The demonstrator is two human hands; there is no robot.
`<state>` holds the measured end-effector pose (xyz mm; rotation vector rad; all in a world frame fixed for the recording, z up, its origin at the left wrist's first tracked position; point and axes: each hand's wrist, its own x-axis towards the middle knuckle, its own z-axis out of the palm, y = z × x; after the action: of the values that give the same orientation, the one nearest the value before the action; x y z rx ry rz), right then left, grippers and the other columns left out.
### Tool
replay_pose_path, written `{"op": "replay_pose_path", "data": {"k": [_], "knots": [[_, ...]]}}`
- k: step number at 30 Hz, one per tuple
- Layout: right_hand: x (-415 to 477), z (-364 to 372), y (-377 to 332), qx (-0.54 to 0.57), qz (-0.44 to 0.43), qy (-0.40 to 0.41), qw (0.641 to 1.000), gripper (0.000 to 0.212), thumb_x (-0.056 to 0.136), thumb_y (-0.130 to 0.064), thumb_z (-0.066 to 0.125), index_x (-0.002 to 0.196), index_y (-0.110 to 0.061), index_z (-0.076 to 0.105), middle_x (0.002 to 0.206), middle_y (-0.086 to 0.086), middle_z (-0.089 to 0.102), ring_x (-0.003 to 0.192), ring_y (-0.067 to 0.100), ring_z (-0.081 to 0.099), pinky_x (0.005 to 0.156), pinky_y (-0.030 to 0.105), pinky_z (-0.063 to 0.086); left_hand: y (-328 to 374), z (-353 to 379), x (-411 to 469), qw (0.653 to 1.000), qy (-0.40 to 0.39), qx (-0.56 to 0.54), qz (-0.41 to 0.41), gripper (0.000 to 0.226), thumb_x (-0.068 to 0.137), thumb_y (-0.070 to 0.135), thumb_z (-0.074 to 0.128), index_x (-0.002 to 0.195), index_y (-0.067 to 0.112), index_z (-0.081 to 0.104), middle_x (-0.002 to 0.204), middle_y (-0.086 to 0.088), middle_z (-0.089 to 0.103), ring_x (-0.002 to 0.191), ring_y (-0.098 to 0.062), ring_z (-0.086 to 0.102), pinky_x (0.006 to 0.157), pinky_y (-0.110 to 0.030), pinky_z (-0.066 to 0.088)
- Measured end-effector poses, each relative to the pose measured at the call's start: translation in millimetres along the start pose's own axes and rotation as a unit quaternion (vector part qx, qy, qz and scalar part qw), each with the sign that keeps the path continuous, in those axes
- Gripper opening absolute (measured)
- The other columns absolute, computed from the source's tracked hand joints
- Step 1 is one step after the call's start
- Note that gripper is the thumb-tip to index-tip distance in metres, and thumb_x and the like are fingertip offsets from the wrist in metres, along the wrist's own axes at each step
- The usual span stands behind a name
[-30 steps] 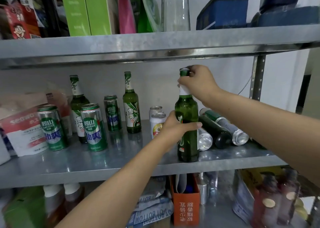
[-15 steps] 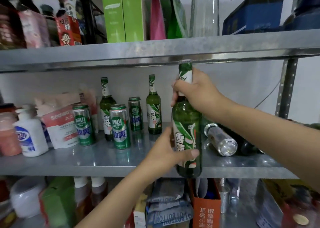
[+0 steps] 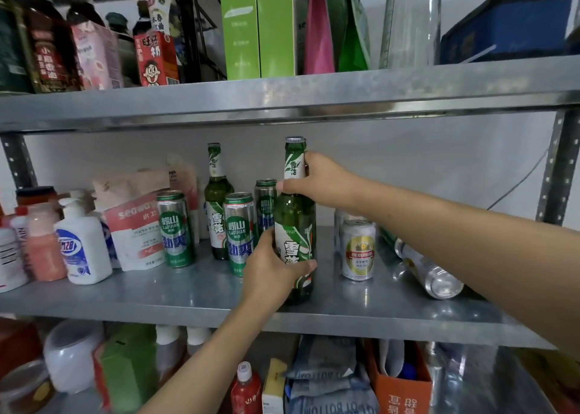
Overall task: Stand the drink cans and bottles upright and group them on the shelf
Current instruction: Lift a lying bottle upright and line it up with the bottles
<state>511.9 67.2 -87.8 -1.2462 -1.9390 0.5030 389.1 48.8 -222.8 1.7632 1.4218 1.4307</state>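
While both hands hold it, green bottle (image 3: 295, 219): upright, cap on, near the front edge of the middle shelf (image 3: 188, 291); base at the shelf surface, contact cannot be told.
Left hand (image 3: 270, 272): fingers and thumb curled round the lower body of the green bottle, over the label.
Right hand (image 3: 323, 184): wrapped round the neck, thumb across the shoulder of the glass.
Green cans (image 3: 239, 234): three, all upright, at 9 to 10 o'clock of the held bottle; the nearest stands just beside the left hand.
Second bottle (image 3: 216, 200): upright at 10 o'clock, further back, between the cans.
White-and-gold can (image 3: 357, 250): upright at 3 o'clock, apart from the held bottle; a second pale can stands close behind it.
Silver can (image 3: 430, 272): lying on its side at 3 to 4 o'clock, end facing the front.
Pump bottle (image 3: 83, 244): white, upright, far out at 9 o'clock.
Refill pouch (image 3: 135, 234): between the pump bottle and the cans.
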Motion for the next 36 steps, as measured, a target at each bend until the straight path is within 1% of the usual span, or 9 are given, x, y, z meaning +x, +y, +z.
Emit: {"op": "replay_pose_path", "data": {"k": [8,13,16,18,20,23,26,32,36], "knots": [[14.6,-53.2,46.9,-0.099,0.091,-0.028,0.991,0.065,0.083,-0.06,0.062,0.12,-0.007,0.063,0.115,0.009,0.067,0.106,0.023,0.063,0.096,0.041,0.052,-7.0,40.9,47.2,0.999,0.002,0.031,-0.018,0.076,0.063,0.035,0.087,0.127,0.021,0.048,0.115,0.003,0.067,0.099,-0.018,0.065,0.087,-0.037,0.055],[26.9,-62.4,81.8,-0.208,0.136,-0.041,0.968,0.057,0.093,-0.041,0.059,0.123,0.007,0.059,0.13,0.021,0.056,0.118,0.033,0.053,0.104,0.044,0.042,-10.7,59.8,73.8,0.999,0.002,0.027,-0.034,0.07,0.067,0.029,0.086,0.125,0.016,0.049,0.116,-0.002,0.067,0.096,-0.019,0.065,0.08,-0.029,0.052],[41.0,-62.6,100.6,-0.221,0.176,-0.037,0.958,0.054,0.089,-0.036,0.066,0.124,0.005,0.058,0.132,0.02,0.055,0.12,0.033,0.053,0.104,0.043,0.044,-11.4,70.3,85.3,0.999,0.002,0.031,-0.036,0.066,0.068,0.029,0.085,0.121,0.016,0.049,0.114,-0.003,0.067,0.094,-0.02,0.064,0.076,-0.027,0.05],[52.1,-59.4,110.7,-0.216,0.196,-0.059,0.955,0.059,0.085,-0.038,0.071,0.122,0.005,0.059,0.127,0.019,0.058,0.116,0.033,0.057,0.099,0.043,0.049,-13.2,76.8,90.1,0.999,-0.002,0.03,-0.035,0.069,0.068,0.031,0.085,0.123,0.016,0.048,0.115,-0.003,0.066,0.098,-0.022,0.065,0.081,-0.031,0.054],[62.4,-53.6,116.9,-0.221,0.211,-0.084,0.948,0.056,0.079,-0.043,0.074,0.111,0.0,0.059,0.111,0.012,0.061,0.099,0.027,0.061,0.08,0.036,0.056,-14.9,80.1,93.1,0.999,-0.008,0.028,-0.029,0.071,0.068,0.032,0.085,0.126,0.016,0.046,0.117,-0.004,0.066,0.1,-0.023,0.065,0.085,-0.035,0.056],[70.8,-42.3,124.9,-0.233,0.238,-0.119,0.935,0.056,0.075,-0.041,0.078,0.113,-0.006,0.057,0.109,0.011,0.06,0.098,0.027,0.062,0.079,0.035,0.059,-22.2,77.9,94.5,0.999,-0.036,0.022,-0.012,0.073,0.07,0.031,0.085,0.128,0.013,0.045,0.119,-0.004,0.065,0.101,-0.019,0.063,0.082,-0.031,0.054],[73.8,-34.9,131.8,-0.235,0.243,-0.126,0.933,0.035,0.076,-0.031,0.079,0.093,-0.004,0.065,0.087,0.011,0.063,0.076,0.024,0.064,0.061,0.029,0.057,-33.2,71.9,93.7,0.996,-0.075,0.043,-0.022,0.065,0.07,0.03,0.085,0.122,0.013,0.05,0.116,-0.002,0.065,0.092,-0.012,0.06,0.075,-0.024,0.048],[74.1,-43.8,143.3,-0.267,0.244,-0.105,0.926,0.041,0.073,-0.027,0.08,0.102,-0.002,0.065,0.098,0.015,0.066,0.085,0.032,0.068,0.071,0.043,0.062,-33.5,82.2,96.1,0.996,-0.064,0.059,-0.032,0.063,0.068,0.031,0.086,0.118,0.011,0.054,0.115,-0.004,0.068,0.097,-0.021,0.065,0.081,-0.031,0.054],[74.2,-53.8,150.8,-0.28,0.244,-0.099,0.923,0.038,0.069,-0.029,0.081,0.094,-0.004,0.067,0.092,0.013,0.068,0.081,0.03,0.07,0.063,0.036,0.061,-29.5,96.1,100.9,0.996,-0.054,0.064,-0.023,0.06,0.069,0.032,0.085,0.117,0.011,0.056,0.115,-0.006,0.068,0.099,-0.023,0.066,0.082,-0.034,0.056]]}}
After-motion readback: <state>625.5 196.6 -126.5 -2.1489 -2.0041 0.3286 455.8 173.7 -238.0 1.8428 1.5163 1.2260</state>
